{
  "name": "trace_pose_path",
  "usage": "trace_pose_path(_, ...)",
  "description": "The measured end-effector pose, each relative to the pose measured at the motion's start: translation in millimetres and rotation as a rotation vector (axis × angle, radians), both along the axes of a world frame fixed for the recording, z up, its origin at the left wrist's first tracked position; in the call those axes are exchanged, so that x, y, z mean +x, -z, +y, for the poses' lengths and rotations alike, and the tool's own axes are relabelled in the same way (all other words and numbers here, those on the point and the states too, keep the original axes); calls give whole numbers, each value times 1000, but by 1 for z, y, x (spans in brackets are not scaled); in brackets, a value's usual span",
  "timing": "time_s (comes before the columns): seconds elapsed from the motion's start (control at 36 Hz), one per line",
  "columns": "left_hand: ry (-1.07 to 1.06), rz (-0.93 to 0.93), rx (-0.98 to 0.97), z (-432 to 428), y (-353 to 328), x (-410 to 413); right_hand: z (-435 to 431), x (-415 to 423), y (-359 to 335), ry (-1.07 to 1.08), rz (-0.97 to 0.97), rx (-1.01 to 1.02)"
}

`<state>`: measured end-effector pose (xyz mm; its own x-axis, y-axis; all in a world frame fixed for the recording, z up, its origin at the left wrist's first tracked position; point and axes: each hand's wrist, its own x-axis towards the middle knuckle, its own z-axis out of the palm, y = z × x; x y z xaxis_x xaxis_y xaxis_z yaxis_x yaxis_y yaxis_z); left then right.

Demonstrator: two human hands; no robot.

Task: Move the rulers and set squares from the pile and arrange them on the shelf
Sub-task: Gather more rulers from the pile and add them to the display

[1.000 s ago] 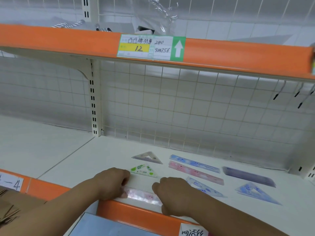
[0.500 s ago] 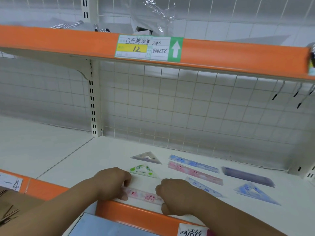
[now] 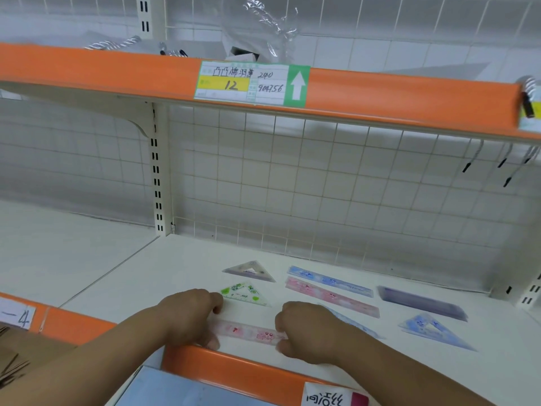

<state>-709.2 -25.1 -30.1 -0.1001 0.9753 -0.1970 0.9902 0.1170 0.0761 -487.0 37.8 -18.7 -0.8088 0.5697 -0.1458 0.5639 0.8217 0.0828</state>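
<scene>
A pale pink ruler [image 3: 248,333] lies flat near the front edge of the white shelf [image 3: 152,276]. My left hand [image 3: 187,316] pinches its left end and my right hand [image 3: 307,329] pinches its right end. Behind it lie a green set square [image 3: 244,294] and a grey-purple set square [image 3: 250,270]. To the right lie a blue ruler [image 3: 329,281], a pink ruler [image 3: 332,296], a purple ruler [image 3: 421,301] and a blue set square [image 3: 433,329]. Another blue piece [image 3: 355,325] is partly hidden behind my right hand.
The orange front lip [image 3: 240,367] runs just below my hands. An upper orange shelf edge [image 3: 117,73] with a price label [image 3: 251,83] hangs overhead. A wire grid back panel [image 3: 322,183] closes the rear. A light blue surface [image 3: 181,391] sits below the lip.
The pink ruler has slid slightly forward and settled flat near the front lip, with both hands still at its ends. The other rulers and set squares have not moved.
</scene>
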Motion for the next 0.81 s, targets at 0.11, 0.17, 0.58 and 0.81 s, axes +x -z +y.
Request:
trace_pose_path(0.11,-30,7,-38,-1,4,0,10,13,-7,46,4,32)
trace_pose_path(0.17,-42,2,-63,-1,5,0,19,19,-11,93,1,41)
trace_pose_path(0.58,-57,-13,-88,2,3,2,91,63,-20,411,-4,59)
trace_pose_path(0.81,-69,-31,-95,3,5,1,110,73,-11,476,-28,54)
